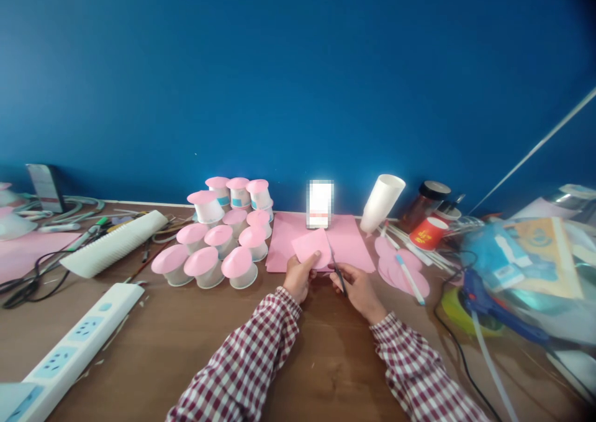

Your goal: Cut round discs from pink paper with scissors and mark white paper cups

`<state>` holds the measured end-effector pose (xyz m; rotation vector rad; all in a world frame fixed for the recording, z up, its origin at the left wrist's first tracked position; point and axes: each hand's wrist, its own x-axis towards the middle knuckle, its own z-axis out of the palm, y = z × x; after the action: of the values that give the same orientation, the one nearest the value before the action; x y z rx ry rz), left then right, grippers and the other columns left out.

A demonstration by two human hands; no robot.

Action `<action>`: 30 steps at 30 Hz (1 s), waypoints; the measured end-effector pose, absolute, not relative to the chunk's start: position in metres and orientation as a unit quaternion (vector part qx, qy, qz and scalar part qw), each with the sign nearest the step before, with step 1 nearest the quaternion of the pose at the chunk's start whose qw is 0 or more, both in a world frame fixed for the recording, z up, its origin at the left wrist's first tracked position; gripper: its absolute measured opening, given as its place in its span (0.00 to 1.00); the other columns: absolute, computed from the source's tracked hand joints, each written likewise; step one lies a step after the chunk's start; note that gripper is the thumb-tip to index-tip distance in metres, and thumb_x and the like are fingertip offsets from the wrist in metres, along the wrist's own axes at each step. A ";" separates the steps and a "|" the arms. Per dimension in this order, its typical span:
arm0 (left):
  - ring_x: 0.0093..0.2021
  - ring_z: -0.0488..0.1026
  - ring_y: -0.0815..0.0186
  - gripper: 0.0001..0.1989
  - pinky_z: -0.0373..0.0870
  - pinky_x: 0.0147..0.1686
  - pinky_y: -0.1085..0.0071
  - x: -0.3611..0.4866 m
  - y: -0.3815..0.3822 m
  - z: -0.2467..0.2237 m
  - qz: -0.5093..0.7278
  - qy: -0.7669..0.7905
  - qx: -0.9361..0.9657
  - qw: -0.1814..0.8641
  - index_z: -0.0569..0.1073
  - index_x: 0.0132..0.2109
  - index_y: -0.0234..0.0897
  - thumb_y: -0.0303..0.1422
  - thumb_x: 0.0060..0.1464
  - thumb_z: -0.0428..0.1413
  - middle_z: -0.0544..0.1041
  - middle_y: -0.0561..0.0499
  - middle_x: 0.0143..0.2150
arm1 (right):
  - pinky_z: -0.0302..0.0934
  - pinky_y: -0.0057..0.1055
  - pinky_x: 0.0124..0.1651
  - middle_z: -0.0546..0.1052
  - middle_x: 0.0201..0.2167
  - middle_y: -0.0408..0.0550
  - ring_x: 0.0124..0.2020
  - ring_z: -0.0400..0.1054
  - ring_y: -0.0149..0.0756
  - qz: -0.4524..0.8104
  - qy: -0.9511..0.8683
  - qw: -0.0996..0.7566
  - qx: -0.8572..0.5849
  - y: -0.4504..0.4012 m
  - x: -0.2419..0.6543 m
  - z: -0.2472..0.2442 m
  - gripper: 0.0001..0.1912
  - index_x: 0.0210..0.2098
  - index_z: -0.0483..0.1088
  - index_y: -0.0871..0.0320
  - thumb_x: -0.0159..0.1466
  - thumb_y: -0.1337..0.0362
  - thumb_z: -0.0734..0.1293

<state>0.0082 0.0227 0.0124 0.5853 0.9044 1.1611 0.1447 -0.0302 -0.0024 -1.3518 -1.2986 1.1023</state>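
Note:
In the head view, my left hand (300, 276) is closed on a pink paper piece (310, 247), with the thumb on top of it. Wrapped round dark scissors (341, 279), my right hand (357, 288) is just to the right. The scissors' blades lie at the right edge of the paper piece. Beneath and behind both hands are larger pink sheets (354, 248) on the table. A lit phone (320, 205) stands upright at the back of the sheets.
Several paper cups with pink cone tops (200, 264) stand left. Right are pink paper discs (403, 273) with a pen, stacked white cups (384, 202), a red cup (429, 233) and a blue glue gun (498, 310). A white power strip (84, 341) lies front left.

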 end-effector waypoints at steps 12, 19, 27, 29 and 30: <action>0.17 0.57 0.80 0.18 0.49 0.14 0.80 0.007 0.024 0.010 0.505 0.406 0.280 0.709 0.71 0.32 0.28 0.35 0.34 0.66 0.70 0.53 0.23 | 0.58 0.26 0.27 0.67 0.21 0.40 0.23 0.61 0.28 0.455 -0.537 0.477 -0.527 -0.029 0.146 -0.007 0.17 0.43 0.69 0.61 0.58 0.58 0.67; 0.15 0.56 0.80 0.19 0.49 0.13 0.80 0.007 0.024 0.010 0.513 0.406 0.264 0.709 0.69 0.31 0.29 0.35 0.34 0.66 0.68 0.55 0.20 | 0.57 0.26 0.26 0.66 0.20 0.39 0.22 0.60 0.28 0.458 -0.527 0.476 -0.535 -0.029 0.146 -0.006 0.18 0.43 0.69 0.61 0.57 0.57 0.67; 0.16 0.56 0.81 0.19 0.49 0.13 0.80 0.008 0.024 0.010 0.517 0.405 0.258 0.708 0.69 0.31 0.29 0.35 0.33 0.67 0.69 0.54 0.21 | 0.57 0.26 0.26 0.67 0.19 0.39 0.21 0.61 0.28 0.453 -0.530 0.474 -0.538 -0.030 0.145 -0.003 0.18 0.42 0.70 0.61 0.57 0.57 0.67; 0.16 0.56 0.81 0.19 0.48 0.13 0.79 0.008 0.024 0.010 0.518 0.407 0.257 0.707 0.69 0.31 0.29 0.36 0.33 0.67 0.68 0.54 0.21 | 0.57 0.26 0.26 0.67 0.19 0.39 0.21 0.61 0.28 0.452 -0.529 0.473 -0.540 -0.030 0.145 -0.004 0.18 0.42 0.70 0.61 0.57 0.57 0.67; 0.15 0.55 0.80 0.19 0.48 0.13 0.79 0.008 0.024 0.010 0.519 0.408 0.256 0.706 0.69 0.31 0.29 0.36 0.33 0.67 0.68 0.54 0.21 | 0.57 0.26 0.26 0.67 0.19 0.39 0.21 0.61 0.28 0.453 -0.528 0.473 -0.541 -0.030 0.145 -0.004 0.18 0.43 0.70 0.61 0.57 0.57 0.67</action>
<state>0.0077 0.0239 0.0103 0.5698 0.9069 1.1525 0.1452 -0.0300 -0.0038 -1.3235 -1.2911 1.1078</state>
